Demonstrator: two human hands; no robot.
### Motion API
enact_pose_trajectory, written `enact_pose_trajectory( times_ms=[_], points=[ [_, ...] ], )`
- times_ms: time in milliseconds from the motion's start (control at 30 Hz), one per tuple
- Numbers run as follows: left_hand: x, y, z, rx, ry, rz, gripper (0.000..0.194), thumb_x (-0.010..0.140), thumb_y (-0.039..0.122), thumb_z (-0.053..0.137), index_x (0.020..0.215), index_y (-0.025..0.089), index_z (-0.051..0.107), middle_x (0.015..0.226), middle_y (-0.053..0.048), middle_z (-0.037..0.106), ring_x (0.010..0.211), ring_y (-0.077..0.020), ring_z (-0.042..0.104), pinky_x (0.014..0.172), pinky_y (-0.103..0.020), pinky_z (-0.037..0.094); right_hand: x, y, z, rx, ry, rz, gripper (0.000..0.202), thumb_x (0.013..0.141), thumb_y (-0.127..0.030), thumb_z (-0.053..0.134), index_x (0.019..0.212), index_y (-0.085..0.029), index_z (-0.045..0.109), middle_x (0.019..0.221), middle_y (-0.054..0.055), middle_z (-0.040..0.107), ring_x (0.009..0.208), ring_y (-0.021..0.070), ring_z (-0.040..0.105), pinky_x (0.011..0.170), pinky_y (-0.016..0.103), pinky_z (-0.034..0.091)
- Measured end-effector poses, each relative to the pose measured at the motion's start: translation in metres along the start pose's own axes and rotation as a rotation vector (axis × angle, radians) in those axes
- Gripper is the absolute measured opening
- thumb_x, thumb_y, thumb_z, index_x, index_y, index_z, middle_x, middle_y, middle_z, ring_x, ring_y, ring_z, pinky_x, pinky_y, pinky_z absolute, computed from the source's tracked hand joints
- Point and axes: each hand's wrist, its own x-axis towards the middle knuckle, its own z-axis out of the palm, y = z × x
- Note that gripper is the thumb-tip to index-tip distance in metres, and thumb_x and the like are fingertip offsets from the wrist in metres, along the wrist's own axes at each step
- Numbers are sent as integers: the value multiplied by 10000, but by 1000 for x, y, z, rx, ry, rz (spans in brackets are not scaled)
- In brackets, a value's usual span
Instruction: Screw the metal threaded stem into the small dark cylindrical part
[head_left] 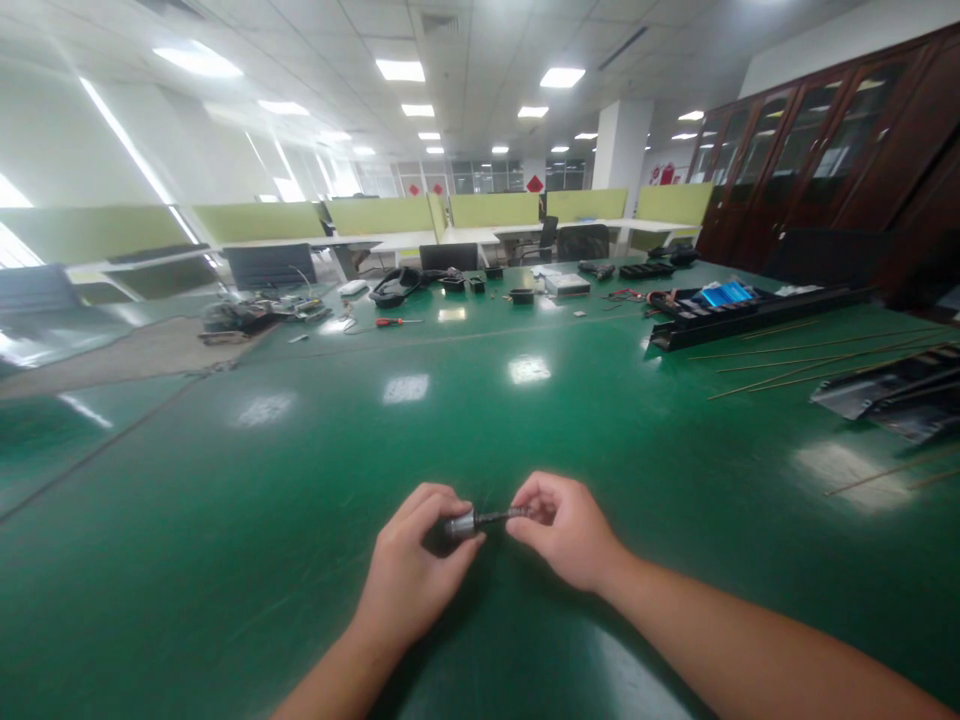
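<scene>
Close to the near side of the green table [337, 440], my left hand [416, 560] grips a small silver-grey cylinder [461, 524] with a dark end between thumb and fingers. A thin dark rod or twisted cable [493, 517] runs out of the cylinder to the right. Its far end is pinched between the thumb and fingertips of my right hand [559, 525]. Both hands are closed, only a short gap apart, just over the tabletop. Whether the thin piece is stiff or flexible, I cannot tell.
Farther back lie a red-handled screwdriver [397, 322], a black headset-like object [396, 287] and a white box [568, 284]. Long black channels [742, 318] and thin rods [787, 362] occupy the right side. A pile of electronic parts [251, 313] sits at the left.
</scene>
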Motion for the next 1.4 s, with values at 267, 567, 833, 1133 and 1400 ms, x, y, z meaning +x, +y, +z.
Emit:
enact_pose_trajectory(
  times_ms=[267,567,833,1133,1400],
  points=[
    [1,-2,-1,7,3,17,109,802,184,693,888,198,627,927,-23,607,871,-174,588,766,-272,463,0,-1,2,34,3,7,93,698,-169,680,774,-170,626,632,-24,605,559,112,517,552,221,390],
    [1,-3,-2,10,14,12,97,806,197,686,883,198,627,930,-27,615,878,-179,597,774,-282,472,1,-1,1,57,2,31,100,699,-170,677,778,-165,616,628,-28,594,552,107,504,536,218,381],
    [3,-2,-4,23,11,10,101,800,233,679,879,184,638,926,-56,636,886,-211,612,791,-317,492,2,2,2,75,-6,35,111,692,-175,685,782,-169,621,624,-28,597,546,113,508,524,226,384],
    [4,-6,-6,-182,44,-228,233,706,302,791,835,174,644,902,-42,646,826,-204,624,761,-309,483,8,1,-2,275,36,80,170,691,-259,704,796,-166,608,578,-31,600,489,112,521,488,228,396],
    [7,-14,-3,-906,110,-627,424,694,461,853,870,112,690,751,-23,614,623,-98,511,568,-188,438,17,1,-4,462,85,118,250,738,-367,704,787,-141,610,538,-29,577,452,96,478,453,221,376]
  ],
)
